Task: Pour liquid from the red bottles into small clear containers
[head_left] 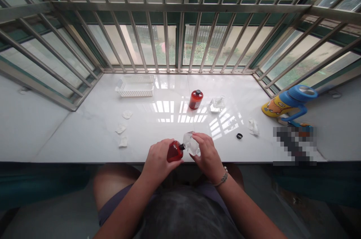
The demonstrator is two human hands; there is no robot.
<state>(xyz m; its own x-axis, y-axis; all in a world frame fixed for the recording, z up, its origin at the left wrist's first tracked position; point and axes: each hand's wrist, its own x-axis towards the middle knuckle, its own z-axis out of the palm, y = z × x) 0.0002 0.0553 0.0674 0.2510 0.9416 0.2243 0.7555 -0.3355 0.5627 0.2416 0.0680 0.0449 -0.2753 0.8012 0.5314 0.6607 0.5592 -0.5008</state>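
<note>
Left hand (159, 156) around a tilted red bottle (175, 151); right hand (208, 154) around a clear bottle (191, 143); neck to neck

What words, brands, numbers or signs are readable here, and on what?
No readable text.
Standing red bottle: any label print is too small to read.
Held red bottle, held clear bottle: no lettering visible.
Blue-and-yellow flask: cartoon picture, no legible words.
Dark object: pixelated, unreadable.

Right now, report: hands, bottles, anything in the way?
Left hand holding red bottle, tilted. Right hand holding clear bottle, necks facing, contact unclear. Nothing visible between them; second red bottle stands beyond.
</note>
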